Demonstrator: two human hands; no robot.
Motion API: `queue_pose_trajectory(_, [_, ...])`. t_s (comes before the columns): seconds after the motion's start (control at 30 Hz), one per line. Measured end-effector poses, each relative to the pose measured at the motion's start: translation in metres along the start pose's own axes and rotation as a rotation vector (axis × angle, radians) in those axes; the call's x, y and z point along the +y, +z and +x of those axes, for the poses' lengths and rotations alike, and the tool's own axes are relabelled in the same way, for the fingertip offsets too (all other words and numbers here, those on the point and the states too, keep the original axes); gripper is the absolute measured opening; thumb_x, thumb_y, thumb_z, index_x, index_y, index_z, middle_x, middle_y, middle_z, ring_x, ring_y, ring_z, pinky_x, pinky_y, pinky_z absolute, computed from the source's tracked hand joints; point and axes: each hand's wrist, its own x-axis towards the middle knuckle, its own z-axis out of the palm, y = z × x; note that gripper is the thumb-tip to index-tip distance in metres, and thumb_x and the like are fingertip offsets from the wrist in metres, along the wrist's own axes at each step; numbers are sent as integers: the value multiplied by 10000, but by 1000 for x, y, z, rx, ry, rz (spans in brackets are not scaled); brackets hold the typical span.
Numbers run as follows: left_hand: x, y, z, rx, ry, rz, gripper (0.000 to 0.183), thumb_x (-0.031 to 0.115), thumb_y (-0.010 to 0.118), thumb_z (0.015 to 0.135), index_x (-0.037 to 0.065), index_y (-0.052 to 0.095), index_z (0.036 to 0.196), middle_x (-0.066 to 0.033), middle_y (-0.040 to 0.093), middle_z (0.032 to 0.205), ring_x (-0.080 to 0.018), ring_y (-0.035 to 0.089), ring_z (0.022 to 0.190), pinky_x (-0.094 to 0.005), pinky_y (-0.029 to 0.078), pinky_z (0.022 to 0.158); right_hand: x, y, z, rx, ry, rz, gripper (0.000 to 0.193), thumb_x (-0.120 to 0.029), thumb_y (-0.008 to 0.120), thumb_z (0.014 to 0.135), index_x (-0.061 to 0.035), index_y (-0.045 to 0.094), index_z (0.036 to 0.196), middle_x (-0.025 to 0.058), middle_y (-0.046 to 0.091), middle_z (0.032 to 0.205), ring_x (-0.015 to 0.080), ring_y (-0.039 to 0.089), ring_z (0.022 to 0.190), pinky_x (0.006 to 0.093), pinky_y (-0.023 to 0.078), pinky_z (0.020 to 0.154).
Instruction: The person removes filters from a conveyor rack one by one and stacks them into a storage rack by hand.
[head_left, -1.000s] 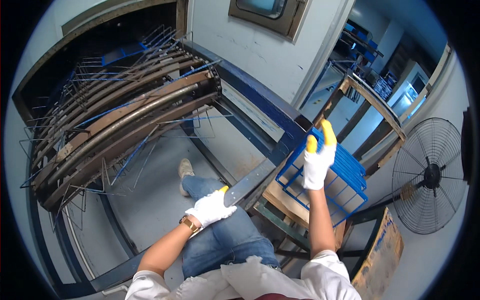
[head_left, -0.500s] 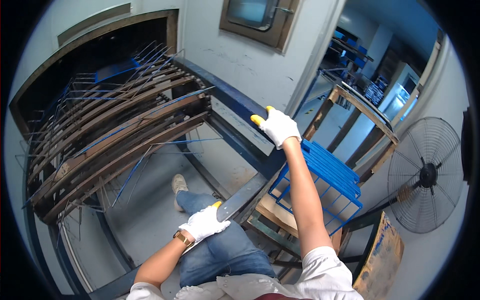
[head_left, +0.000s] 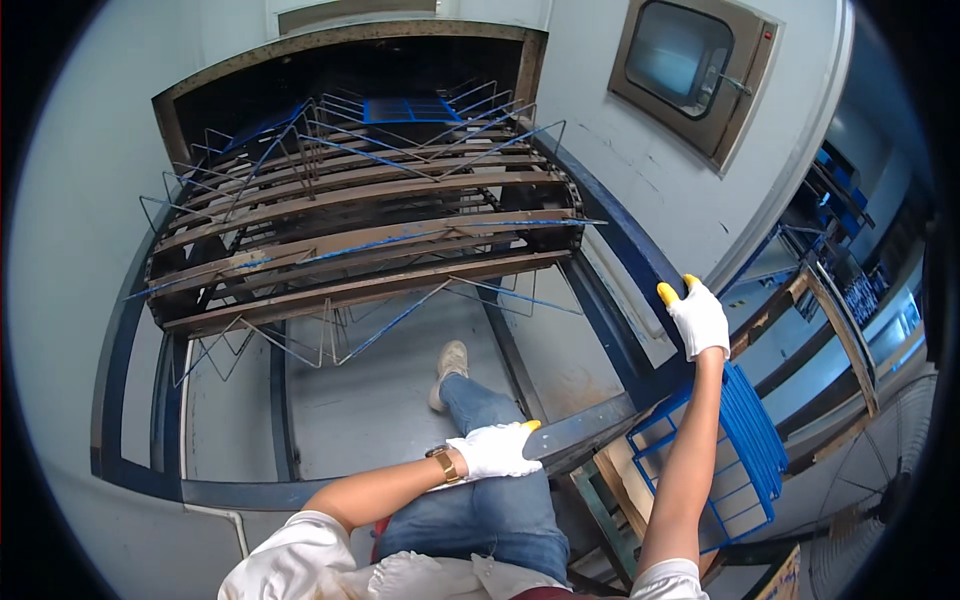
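My left hand (head_left: 497,450), in a white glove with yellow fingertips, is closed over the near rail (head_left: 580,424) of a dark blue metal frame. Some of its fingers are hidden behind the rail. On the right side rail (head_left: 625,235) rests my right hand (head_left: 697,318), gloved alike. Its thumb and one finger show over the edge, and the others are curled out of sight. Beyond my hands a slatted conveyor (head_left: 370,250) with bent wire racks (head_left: 400,325) curves into a dark wall opening. Blue grid racks (head_left: 755,440) stand stacked beside my right forearm.
A blue panel (head_left: 410,110) lies at the opening. My leg (head_left: 482,400) is inside the frame, the shoe (head_left: 452,360) on the floor. To the right are a worn wooden frame (head_left: 845,335) and a fan (head_left: 880,490). A windowed hatch (head_left: 690,75) is in the wall.
My view has turned left, so the conveyor, hatch and racks appear farther right. Both hands remain on the same rails. More of the blue panels at the opening shows.
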Motion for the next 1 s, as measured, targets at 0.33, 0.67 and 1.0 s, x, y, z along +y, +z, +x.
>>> queue_pose_trajectory(0.33, [-6,5,-1,45,38,-45,805,551,595,800,80,373,1414,-182,649,1031,-296,659,858,-390,508,763,-4,-2,-2,-60,-65,23,711,-506,625,803,-49,482,1329,213,590,1217,359,570,1119,406,457,939])
queue_pose_trajectory(0.67, [4,-4,-3,-32,8,-79,782,539,592,805,77,386,1401,-203,618,1122,-319,645,927,-396,499,804,7,0,-1,16,-57,45,652,-485,608,825,-56,510,1306,208,595,1209,353,576,1111,401,452,943])
queue_pose_trajectory(1.0, [13,-14,-8,-46,7,-107,773,509,589,812,21,395,1380,-197,616,1070,-311,633,928,-388,488,810,9,2,1,22,-48,30,646,-479,615,826,-61,512,1308,200,588,1229,350,569,1126,395,447,953])
